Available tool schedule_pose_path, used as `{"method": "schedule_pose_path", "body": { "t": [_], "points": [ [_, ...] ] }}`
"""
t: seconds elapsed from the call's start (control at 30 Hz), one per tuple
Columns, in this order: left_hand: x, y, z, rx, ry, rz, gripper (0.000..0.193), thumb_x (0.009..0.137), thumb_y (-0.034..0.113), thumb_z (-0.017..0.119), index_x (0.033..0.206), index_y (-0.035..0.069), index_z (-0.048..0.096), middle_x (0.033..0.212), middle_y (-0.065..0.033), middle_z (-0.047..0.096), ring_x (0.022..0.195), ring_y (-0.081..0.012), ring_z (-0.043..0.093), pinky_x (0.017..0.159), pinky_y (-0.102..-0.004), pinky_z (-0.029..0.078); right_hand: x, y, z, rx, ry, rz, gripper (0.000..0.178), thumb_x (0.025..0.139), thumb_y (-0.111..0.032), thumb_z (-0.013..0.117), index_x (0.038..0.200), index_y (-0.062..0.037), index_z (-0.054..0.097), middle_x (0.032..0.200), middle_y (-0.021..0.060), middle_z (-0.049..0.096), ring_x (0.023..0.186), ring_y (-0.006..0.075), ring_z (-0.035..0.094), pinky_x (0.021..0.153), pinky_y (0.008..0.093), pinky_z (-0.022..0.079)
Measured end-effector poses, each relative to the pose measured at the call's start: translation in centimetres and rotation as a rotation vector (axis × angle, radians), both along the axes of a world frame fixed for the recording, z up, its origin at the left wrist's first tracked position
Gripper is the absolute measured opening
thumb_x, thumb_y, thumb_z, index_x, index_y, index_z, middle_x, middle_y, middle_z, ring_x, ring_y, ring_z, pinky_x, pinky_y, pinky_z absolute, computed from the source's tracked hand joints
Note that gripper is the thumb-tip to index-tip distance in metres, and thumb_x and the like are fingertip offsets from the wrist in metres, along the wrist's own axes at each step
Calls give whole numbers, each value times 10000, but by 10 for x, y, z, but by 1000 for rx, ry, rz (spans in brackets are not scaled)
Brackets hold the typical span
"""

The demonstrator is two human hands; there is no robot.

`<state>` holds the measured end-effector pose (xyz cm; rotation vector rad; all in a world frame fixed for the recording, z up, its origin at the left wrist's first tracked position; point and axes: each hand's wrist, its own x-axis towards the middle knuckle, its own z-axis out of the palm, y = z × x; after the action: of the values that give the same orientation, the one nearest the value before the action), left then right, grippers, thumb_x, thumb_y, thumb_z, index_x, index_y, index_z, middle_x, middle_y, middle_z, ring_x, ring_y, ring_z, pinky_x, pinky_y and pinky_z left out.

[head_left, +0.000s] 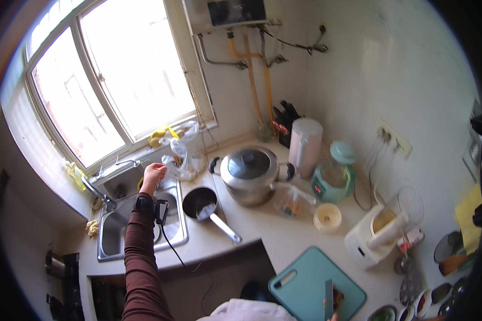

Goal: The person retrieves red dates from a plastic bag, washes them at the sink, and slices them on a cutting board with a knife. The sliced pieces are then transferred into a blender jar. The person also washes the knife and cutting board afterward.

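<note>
My left hand (154,173) is stretched out over the back of the sink, beside the clear plastic bags (185,163). Its fingers are drawn together, and whatever they may hold is too small to make out. A strap with a black device and cable sits on that wrist. At the bottom edge, only a bit of my right hand (334,317) shows, at the lower end of a kitchen knife (329,300). The blade stands over the teal cutting board (305,267), against a small heap of brown chopped food (338,297).
A steel double sink (183,230) lies under the window. Right of it stand a dark saucepan (195,199) and a large lidded pot (249,171). A pink kettle (306,140), a teal glass-bodied appliance (326,182) and a white machine (364,241) line the right wall.
</note>
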<state>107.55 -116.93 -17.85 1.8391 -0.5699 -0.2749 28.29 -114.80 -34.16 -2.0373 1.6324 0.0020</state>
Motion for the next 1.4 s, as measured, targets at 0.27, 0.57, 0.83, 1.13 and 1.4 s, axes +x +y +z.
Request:
{"method": "schedule_pose_path", "body": {
  "t": [0.27,0.57,0.83,1.13,1.4],
  "points": [
    [147,-62,-83,107,141,163,110,747,79,643,844,45,680,718,-52,636,577,-116,588,512,-254,483,25,15,32,-11,351,-56,288,890,-238,527,1088,-29,549,691,182,582,634,365,565,583,461,461],
    [226,-95,-171,370,-21,263,338,706,214,712,1012,72,684,948,-151,679,908,-259,655,844,-337,493,59,23,55,-90,525,-96,271,888,-223,542,1078,-30,548,726,182,588,659,359,575,593,467,462],
    [202,-55,-105,35,-570,-185,264,949,250,485,1035,15,567,902,-83,599,846,-191,568,765,-310,446,76,11,73,-263,372,-128,314,718,-150,700,967,-63,531,849,139,614,781,329,605,671,432,475],
    [-248,-57,-96,304,165,-1340,166,865,113,594,999,16,612,890,-69,652,743,-148,613,600,-260,477,60,-7,87,-566,322,73,136,754,-116,584,826,-104,469,704,41,541,681,213,600,585,336,492],
    [-480,-97,-90,74,-506,-1878,634,819,434,640,1262,33,430,1202,-174,477,1076,-356,495,893,-411,432,7,6,77,-765,253,299,136,734,-141,594,819,-113,491,665,-3,514,646,144,590,553,276,488]
  ]
}}
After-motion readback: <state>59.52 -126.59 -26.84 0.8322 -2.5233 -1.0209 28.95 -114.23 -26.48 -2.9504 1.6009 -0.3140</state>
